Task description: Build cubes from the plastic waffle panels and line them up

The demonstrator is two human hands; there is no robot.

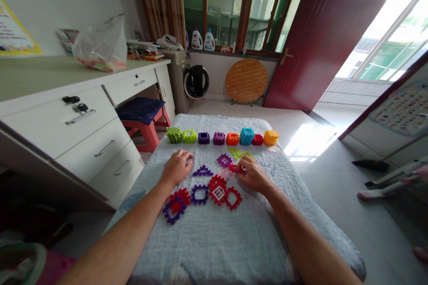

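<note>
My right hand (253, 174) pinches a small red interlocking plastic piece (234, 168) between thumb and fingers, low over the cloth. Just beyond it lie lime-green pieces (236, 153), and a purple square piece (224, 160) is to its left. My left hand (177, 169) rests on the cloth, holding nothing, with its fingers loosely bent and apart from the thumb. A dark purple triangle piece (202, 170) lies to its right. Nearer me are a dark purple square frame (199, 186), a red window piece (218, 192), a red frame (238, 192) and overlapping red and purple pieces (174, 209).
Along the far side of the cloth-covered table (214, 245) stands a row of assembled blocks, among them a lime-green one (189, 136), a blue cube (246, 136) and an orange one (271, 137). A stool (142, 111) and a white desk (83, 118) stand to the left.
</note>
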